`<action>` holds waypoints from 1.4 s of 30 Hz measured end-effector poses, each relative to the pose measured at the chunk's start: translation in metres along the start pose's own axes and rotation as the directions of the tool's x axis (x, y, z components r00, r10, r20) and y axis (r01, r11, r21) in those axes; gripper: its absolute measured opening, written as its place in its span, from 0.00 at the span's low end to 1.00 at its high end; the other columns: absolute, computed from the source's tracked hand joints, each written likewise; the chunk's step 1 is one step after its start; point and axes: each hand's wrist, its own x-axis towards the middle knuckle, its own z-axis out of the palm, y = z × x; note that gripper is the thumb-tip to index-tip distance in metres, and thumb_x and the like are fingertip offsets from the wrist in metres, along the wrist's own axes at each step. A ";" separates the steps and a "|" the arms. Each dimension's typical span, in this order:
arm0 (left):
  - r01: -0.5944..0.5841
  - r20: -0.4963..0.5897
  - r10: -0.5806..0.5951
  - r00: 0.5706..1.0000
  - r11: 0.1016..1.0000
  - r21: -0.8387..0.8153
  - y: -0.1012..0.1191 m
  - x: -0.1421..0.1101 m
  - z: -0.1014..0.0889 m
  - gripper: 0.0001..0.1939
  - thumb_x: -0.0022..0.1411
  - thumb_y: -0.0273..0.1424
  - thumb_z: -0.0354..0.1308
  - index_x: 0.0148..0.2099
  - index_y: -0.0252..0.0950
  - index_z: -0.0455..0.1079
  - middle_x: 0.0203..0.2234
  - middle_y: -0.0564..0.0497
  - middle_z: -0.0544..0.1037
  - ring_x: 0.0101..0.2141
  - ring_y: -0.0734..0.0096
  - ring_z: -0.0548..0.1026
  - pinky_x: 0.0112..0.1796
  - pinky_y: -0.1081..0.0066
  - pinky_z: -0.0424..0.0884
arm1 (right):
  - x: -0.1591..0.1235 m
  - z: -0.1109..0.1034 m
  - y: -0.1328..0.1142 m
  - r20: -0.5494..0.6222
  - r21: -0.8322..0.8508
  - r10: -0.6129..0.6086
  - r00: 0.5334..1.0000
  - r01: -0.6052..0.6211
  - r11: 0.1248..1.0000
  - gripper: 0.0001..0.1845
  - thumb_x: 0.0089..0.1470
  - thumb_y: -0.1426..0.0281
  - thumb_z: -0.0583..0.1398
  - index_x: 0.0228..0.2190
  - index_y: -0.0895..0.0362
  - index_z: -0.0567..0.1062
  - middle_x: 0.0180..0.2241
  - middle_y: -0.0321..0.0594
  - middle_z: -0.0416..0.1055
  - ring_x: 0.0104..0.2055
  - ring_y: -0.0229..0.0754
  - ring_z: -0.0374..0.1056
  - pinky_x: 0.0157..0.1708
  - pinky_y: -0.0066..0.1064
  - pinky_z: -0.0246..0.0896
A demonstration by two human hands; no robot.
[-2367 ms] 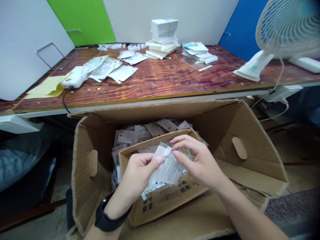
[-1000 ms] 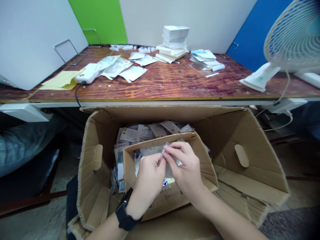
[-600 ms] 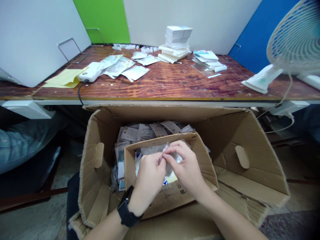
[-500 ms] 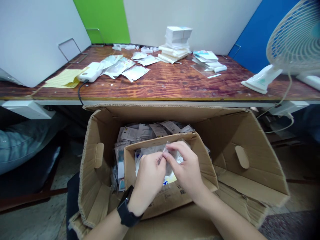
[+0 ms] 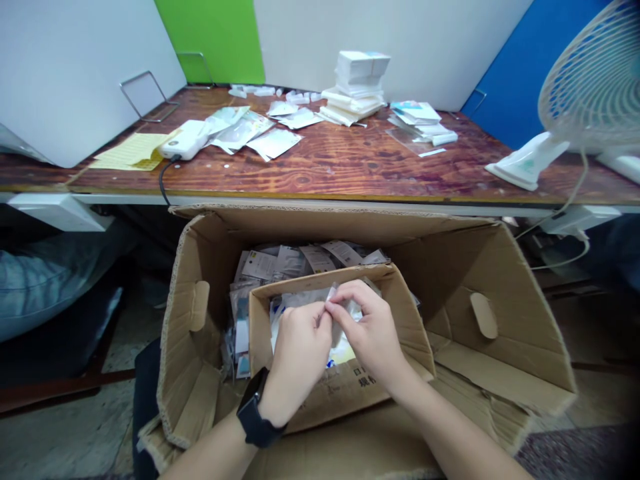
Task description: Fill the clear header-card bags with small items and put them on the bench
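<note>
My left hand [image 5: 303, 340] and my right hand [image 5: 367, 327] meet above a small cardboard box [image 5: 345, 393]. Fingers and thumbs of both pinch a small clear plastic bag [image 5: 331, 293], whose upper edge sticks up between them. Most of the bag is hidden by my hands, so its contents cannot be made out. Inside the small box lie clear plastic and white, blue and yellow pieces [image 5: 343, 350]. That box sits tilted inside a large open carton [image 5: 480, 273]. Packets with printed cards [image 5: 263, 265] fill the carton behind and left of the small box.
Behind the carton is a wooden table [image 5: 340, 163]. It bears flat packets [image 5: 240, 130], a white device with a cable [image 5: 185, 140], yellow paper [image 5: 127, 152], a stack of white cards [image 5: 361, 73], another pile [image 5: 417, 113] and a fan [image 5: 593, 73]. Partitions rise behind.
Both hands stay pinched together on the bag, with only slight finger movement. The whole view has shifted a little.
</note>
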 end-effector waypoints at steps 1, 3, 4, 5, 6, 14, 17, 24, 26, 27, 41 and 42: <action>0.007 0.002 -0.007 1.000 1.000 -0.005 0.000 0.000 0.000 0.15 0.58 0.31 0.44 0.21 0.35 0.61 0.15 0.56 0.58 0.19 0.76 0.55 0.23 0.73 0.47 | 0.000 0.000 0.001 -0.014 -0.009 0.003 1.000 -0.003 1.000 0.04 0.49 0.77 0.59 0.28 0.56 0.71 0.29 0.37 0.69 0.34 0.40 0.65 0.35 0.33 0.62; 0.012 -0.002 -0.012 1.000 1.000 -0.009 0.000 0.001 -0.001 0.15 0.58 0.31 0.45 0.20 0.35 0.61 0.14 0.57 0.57 0.19 0.76 0.55 0.22 0.73 0.47 | -0.002 0.002 0.003 -0.037 -0.028 -0.021 0.999 0.020 0.999 0.06 0.49 0.76 0.59 0.32 0.55 0.71 0.31 0.38 0.69 0.35 0.41 0.65 0.35 0.34 0.62; 0.010 -0.006 -0.010 1.000 1.000 -0.008 0.000 0.001 -0.001 0.15 0.57 0.30 0.45 0.20 0.35 0.60 0.14 0.57 0.57 0.19 0.76 0.55 0.22 0.73 0.47 | -0.004 0.004 0.004 -0.046 -0.037 -0.049 0.998 0.048 0.998 0.07 0.50 0.76 0.58 0.33 0.55 0.72 0.32 0.39 0.69 0.35 0.41 0.66 0.36 0.34 0.62; 0.006 -0.010 -0.006 1.000 1.000 -0.007 0.000 0.001 -0.001 0.14 0.57 0.30 0.45 0.20 0.35 0.59 0.14 0.57 0.57 0.19 0.76 0.55 0.22 0.73 0.47 | -0.005 0.006 0.005 -0.054 -0.045 -0.082 0.995 0.080 0.996 0.07 0.51 0.76 0.58 0.33 0.55 0.73 0.33 0.39 0.69 0.36 0.41 0.66 0.37 0.34 0.63; 0.002 -0.012 -0.003 1.000 1.000 -0.006 -0.001 0.001 -0.001 0.14 0.57 0.30 0.45 0.19 0.35 0.59 0.14 0.57 0.58 0.19 0.76 0.55 0.22 0.74 0.47 | -0.006 0.008 0.006 -0.066 -0.052 -0.112 0.992 0.108 0.993 0.07 0.52 0.76 0.57 0.33 0.55 0.74 0.33 0.40 0.69 0.36 0.41 0.66 0.37 0.35 0.63; 0.004 -0.012 -0.004 1.000 1.000 -0.002 0.000 0.001 -0.002 0.14 0.57 0.31 0.45 0.20 0.36 0.60 0.14 0.56 0.59 0.19 0.75 0.56 0.23 0.73 0.46 | 0.004 -0.002 0.003 0.052 0.017 -0.084 0.995 0.084 0.996 0.06 0.51 0.77 0.58 0.27 0.56 0.72 0.30 0.38 0.68 0.34 0.40 0.65 0.36 0.32 0.62; -0.022 -0.002 0.022 1.000 1.000 -0.002 0.002 -0.001 -0.002 0.16 0.58 0.32 0.45 0.19 0.36 0.57 0.14 0.56 0.57 0.19 0.75 0.54 0.23 0.72 0.45 | 0.011 -0.010 0.003 0.181 -0.017 -0.079 0.980 0.084 0.996 0.06 0.51 0.78 0.56 0.25 0.56 0.69 0.28 0.37 0.66 0.32 0.39 0.64 0.33 0.31 0.60; 0.099 0.107 -0.077 0.991 0.971 -0.217 -0.002 0.004 -0.002 0.18 0.56 0.35 0.47 0.17 0.35 0.55 0.14 0.57 0.53 0.20 0.77 0.52 0.22 0.73 0.46 | 0.005 -0.005 0.010 0.219 -0.336 -0.194 0.956 0.261 0.905 0.06 0.53 0.78 0.50 0.27 0.57 0.63 0.31 0.42 0.63 0.34 0.43 0.59 0.34 0.36 0.56; 0.218 0.198 -0.151 0.969 0.899 -0.379 -0.005 0.007 -0.004 0.16 0.53 0.37 0.51 0.18 0.34 0.59 0.14 0.57 0.54 0.19 0.77 0.52 0.21 0.74 0.46 | 0.001 -0.002 0.011 0.209 -0.382 -0.271 0.940 0.333 0.862 0.07 0.53 0.78 0.49 0.27 0.57 0.62 0.32 0.44 0.63 0.35 0.45 0.58 0.35 0.38 0.55; 0.271 0.237 -0.180 0.955 0.854 -0.445 -0.006 0.008 -0.005 0.15 0.51 0.37 0.53 0.19 0.33 0.61 0.14 0.57 0.55 0.19 0.78 0.52 0.20 0.75 0.46 | 0.000 -0.001 0.012 0.201 -0.395 -0.305 0.931 0.362 0.845 0.07 0.53 0.79 0.49 0.27 0.57 0.62 0.32 0.45 0.63 0.35 0.45 0.58 0.35 0.38 0.56; 0.458 0.422 -0.206 0.883 0.570 -0.682 -0.004 0.011 -0.014 0.12 0.46 0.34 0.61 0.27 0.27 0.71 0.16 0.54 0.66 0.17 0.79 0.60 0.20 0.75 0.53 | -0.005 0.000 0.013 -0.099 -0.214 -0.210 0.973 0.185 0.959 0.08 0.52 0.79 0.50 0.30 0.54 0.60 0.30 0.39 0.63 0.33 0.42 0.61 0.31 0.34 0.58; 0.464 0.426 -0.211 0.880 0.568 -0.679 -0.004 0.011 -0.015 0.12 0.46 0.34 0.61 0.27 0.27 0.71 0.16 0.54 0.66 0.17 0.79 0.60 0.20 0.75 0.53 | -0.006 0.000 0.013 -0.117 -0.216 -0.194 0.974 0.166 0.962 0.08 0.51 0.79 0.50 0.30 0.54 0.60 0.30 0.39 0.64 0.33 0.42 0.61 0.31 0.34 0.58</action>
